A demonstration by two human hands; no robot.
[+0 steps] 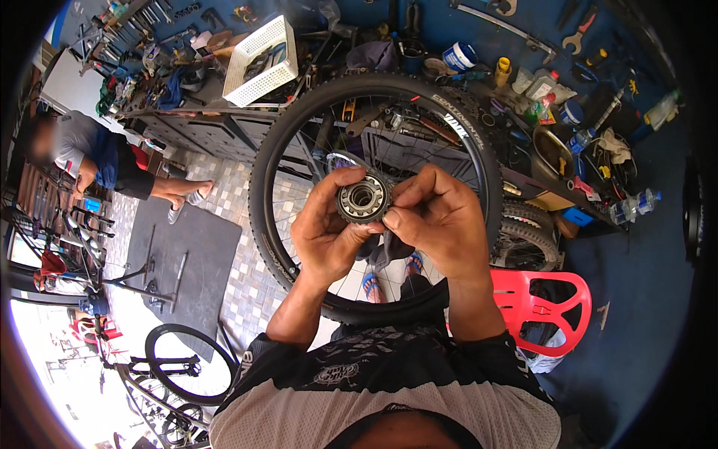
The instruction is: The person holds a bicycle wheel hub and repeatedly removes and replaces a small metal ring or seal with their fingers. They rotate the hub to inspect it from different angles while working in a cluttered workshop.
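The left grip (323,233) is closed around a round metal bearing part (363,197), its ringed face turned up to the camera, index finger at the top and thumb at the lower edge. The right grip (443,223) is narrow, thumb and fingertips pinched on the part's right rim. A bicycle wheel (262,179) rings both grips in view; farther up-left, a white basket (258,88) sits on the desk (196,135)

The bearing (363,197) is silver-grey, rimmed black; the bicycle tyre (262,172) black, lettered white. Cream lattice basket (262,86) at eleven o'clock, blue wall (643,277) at three, red chair (550,307) at four, multicoloured mosaic floor (232,193) at nine.
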